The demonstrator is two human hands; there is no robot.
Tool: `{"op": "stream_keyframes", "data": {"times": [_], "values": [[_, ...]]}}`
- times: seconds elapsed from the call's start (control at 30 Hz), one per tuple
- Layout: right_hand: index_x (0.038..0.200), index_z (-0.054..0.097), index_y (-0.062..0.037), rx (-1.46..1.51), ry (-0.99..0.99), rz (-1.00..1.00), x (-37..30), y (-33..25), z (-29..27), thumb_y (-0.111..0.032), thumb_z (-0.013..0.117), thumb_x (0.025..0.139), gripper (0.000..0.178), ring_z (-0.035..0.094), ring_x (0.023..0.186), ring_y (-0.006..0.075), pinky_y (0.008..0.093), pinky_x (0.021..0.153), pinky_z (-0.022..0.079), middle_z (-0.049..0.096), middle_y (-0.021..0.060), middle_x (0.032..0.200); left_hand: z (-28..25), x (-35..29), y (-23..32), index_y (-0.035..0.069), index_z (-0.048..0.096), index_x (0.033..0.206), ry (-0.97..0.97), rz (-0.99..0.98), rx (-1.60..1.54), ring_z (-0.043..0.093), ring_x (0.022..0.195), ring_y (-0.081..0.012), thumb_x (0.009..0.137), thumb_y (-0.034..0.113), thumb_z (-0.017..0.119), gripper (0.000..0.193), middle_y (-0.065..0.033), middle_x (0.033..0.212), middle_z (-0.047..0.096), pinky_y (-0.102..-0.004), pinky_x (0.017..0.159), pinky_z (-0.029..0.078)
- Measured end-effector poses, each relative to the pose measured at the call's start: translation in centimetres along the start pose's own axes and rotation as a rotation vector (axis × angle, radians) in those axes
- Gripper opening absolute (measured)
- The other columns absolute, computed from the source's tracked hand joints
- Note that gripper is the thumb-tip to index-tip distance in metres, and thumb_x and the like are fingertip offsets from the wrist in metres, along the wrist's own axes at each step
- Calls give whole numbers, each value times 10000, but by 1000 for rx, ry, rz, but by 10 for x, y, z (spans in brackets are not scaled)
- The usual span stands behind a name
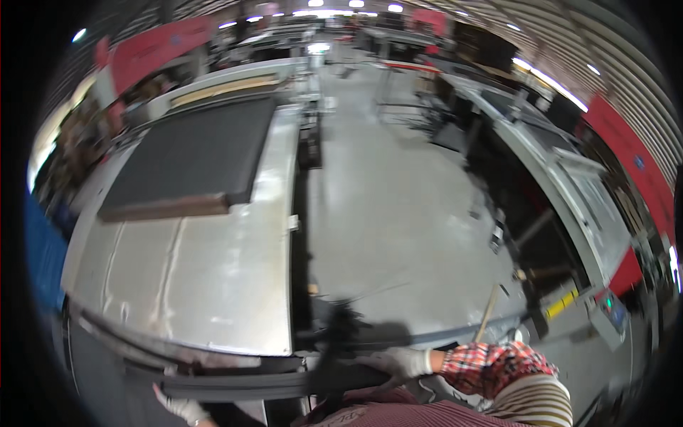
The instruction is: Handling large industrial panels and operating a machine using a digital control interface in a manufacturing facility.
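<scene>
A long, dark grey bundle of flat strips (242, 386) lies crosswise in front of my body; motion blur hides its exact kind. My right hand (402, 362), in a pale glove, is closed over its right end. At the left end my left hand (181, 407), also gloved, grips it from below, partly hidden, with one fingertip showing at the edge. A blurred black bristly shape (336, 341) rises above the bundle, left of my right hand. Just beyond the bundle stands a metal-topped table (220, 277), with a thick dark slab stack (196, 153) on it.
Grey floor (398, 213) runs as an aisle to the right of the table. Another long machine (569, 192) lines the right side, with a control box (610, 317) at its near end. A wooden stick (487, 313) leans near my right arm. Red panels (160, 50) stand farther back.
</scene>
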State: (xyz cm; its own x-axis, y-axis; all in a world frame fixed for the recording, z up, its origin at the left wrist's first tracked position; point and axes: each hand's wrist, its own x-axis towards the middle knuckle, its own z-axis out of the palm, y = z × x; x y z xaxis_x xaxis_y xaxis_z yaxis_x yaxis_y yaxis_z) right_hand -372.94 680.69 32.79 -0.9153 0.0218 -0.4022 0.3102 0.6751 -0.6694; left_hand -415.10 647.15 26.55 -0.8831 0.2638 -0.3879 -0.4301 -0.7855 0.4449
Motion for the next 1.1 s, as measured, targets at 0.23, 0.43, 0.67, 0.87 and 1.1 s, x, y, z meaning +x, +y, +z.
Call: {"op": "stream_keyframes", "data": {"times": [0.23,0.43,0.67,0.87,1.1], "values": [[1374,273,-5,-32,-162,-25,11,7,2,-601,606,747,928,497,1090,403,444,908,419,470,272,1221,11,-16,-10,41,566,1079,2,53,26,545,990,-221,818,532,504,560,-71,1025,612,-532,897,349],[1361,249,17,-81,-94,28,-14,13,-15,-511,687,706,948,515,1063,404,430,887,437,495,271,1158,91,-48,-48,43,590,927,-47,6,28,608,797,-290,767,454,625,443,-107,860,629,-484,737,497],[1325,336,-6,60,-88,-51,-28,36,0,-401,745,682,858,500,1081,381,391,901,424,495,259,1152,83,-92,-43,45,557,925,59,99,52,592,818,-228,768,444,659,441,-76,831,578,-441,703,527],[1276,391,20,224,-126,-218,-62,70,7,-330,751,704,761,516,1039,339,385,877,425,506,228,1136,66,-95,-72,111,541,956,186,221,165,581,679,-213,791,409,639,355,-62,762,568,-400,642,528],[1302,360,34,640,-303,9,-144,77,-25,-313,698,793,703,477,1112,230,329,943,387,507,173,1184,67,-116,-153,125,535,1024,322,313,447,555,777,-207,776,384,623,369,-61,901,565,-387,655,498]]}}
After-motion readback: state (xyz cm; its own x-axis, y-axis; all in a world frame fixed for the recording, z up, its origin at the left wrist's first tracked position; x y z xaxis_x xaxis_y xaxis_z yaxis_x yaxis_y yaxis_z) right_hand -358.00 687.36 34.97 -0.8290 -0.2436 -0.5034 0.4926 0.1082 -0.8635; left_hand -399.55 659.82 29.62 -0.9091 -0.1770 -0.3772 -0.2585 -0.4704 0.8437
